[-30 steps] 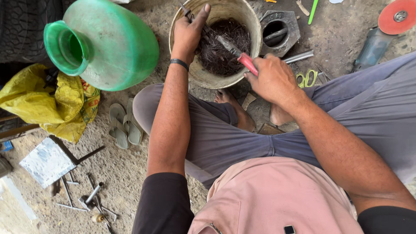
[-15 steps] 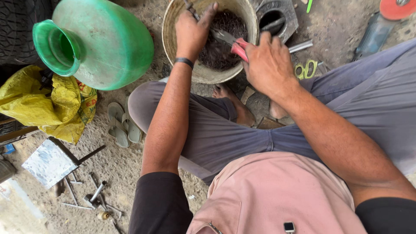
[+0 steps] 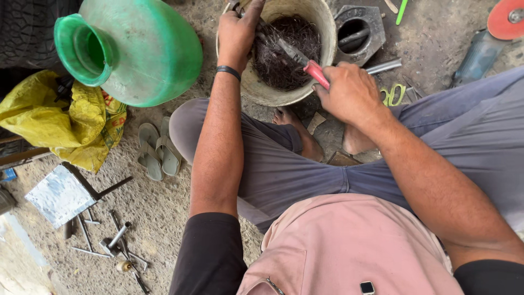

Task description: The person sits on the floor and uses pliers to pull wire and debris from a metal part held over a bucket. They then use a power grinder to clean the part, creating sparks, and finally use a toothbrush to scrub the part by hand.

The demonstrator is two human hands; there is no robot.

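Note:
I squat over a dirty round bucket holding a dark tangled mass of wiry fibres. My left hand reaches over the bucket's left rim and grips a clump of that mass near the top. My right hand sits at the bucket's lower right edge, closed on the red handle of a tool whose metal blade pokes into the fibres. A black band circles my left wrist.
A large green plastic jar lies on its side at upper left beside a yellow bag. A pair of grey sandals, a metal sheet and loose bolts lie on the dirt. A hexagonal metal part and scissors lie to the right.
My left hand has shifted slightly leftward along the bucket's rim. The red-handled tool stays in the fibres with my right hand on it.

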